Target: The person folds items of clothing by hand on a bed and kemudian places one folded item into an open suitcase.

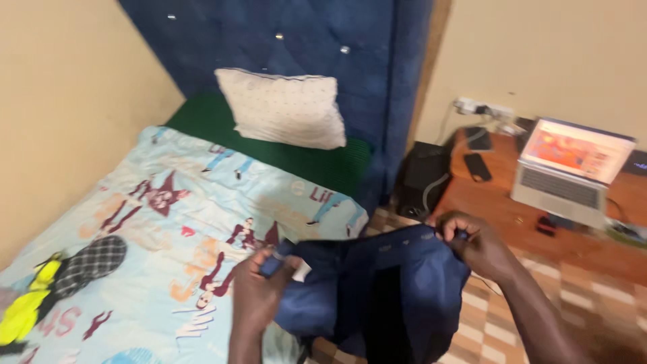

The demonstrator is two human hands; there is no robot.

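Nearest the camera, 2 bare hands hold up a dark blue pair of jeans [391, 290] by the waistband, over the edge of the bed. The left hand [259, 286] is closed on the waistband's left end, pinching the denim beside a small white tag [301, 271]. The right hand [475, 244] is closed on the waistband's right end, fingers curled over the top edge. The waistband runs across the view, roughly level and a little higher at the right hand, so the open waist faces up and toward the camera. The long axis of the jeans runs downward from there, the legs hanging toward the bottom edge of the view, where they leave the frame.

Just behind and left of the jeans lies a light blue printed bedsheet [168, 229]. On its near left part rest a grey checked cloth [91, 263] and a bright yellow item [27, 307], touching each other. Farther up the bed, a white pillow [283, 108] leans against a dark blue tufted headboard [296, 34].

To the right, past a patterned tile floor [593, 296], an open laptop [573, 168] sits on a wooden desk [499, 202] with a black phone [477, 166] near it.
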